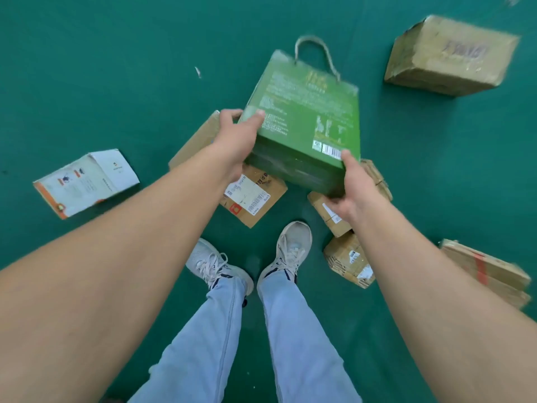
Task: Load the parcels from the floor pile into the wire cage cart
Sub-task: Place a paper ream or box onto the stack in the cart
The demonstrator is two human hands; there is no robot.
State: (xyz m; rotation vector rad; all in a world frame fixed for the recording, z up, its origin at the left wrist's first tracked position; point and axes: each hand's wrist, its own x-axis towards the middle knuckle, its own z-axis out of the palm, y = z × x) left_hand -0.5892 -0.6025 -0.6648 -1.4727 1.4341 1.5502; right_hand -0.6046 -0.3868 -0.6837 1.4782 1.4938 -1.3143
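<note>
A green gift box (pixel 305 112) with a rope handle is held above the floor in front of me. My left hand (pixel 235 138) grips its left edge, thumb on top. My right hand (pixel 350 187) grips its near right corner, fingers curled under. Below it on the green floor lie a flat brown parcel with a shipping label (pixel 252 196) and another brown carton (pixel 197 138) partly hidden by my left arm. Two small brown parcels (pixel 348 258) sit by my right foot. The wire cage cart is not in view.
A large brown carton (pixel 447 58) lies at the far right. A white printed box (pixel 87 181) lies at the left. A taped brown parcel (pixel 491 269) lies at the right edge. My feet in white shoes (pixel 290 251) stand just short of the pile.
</note>
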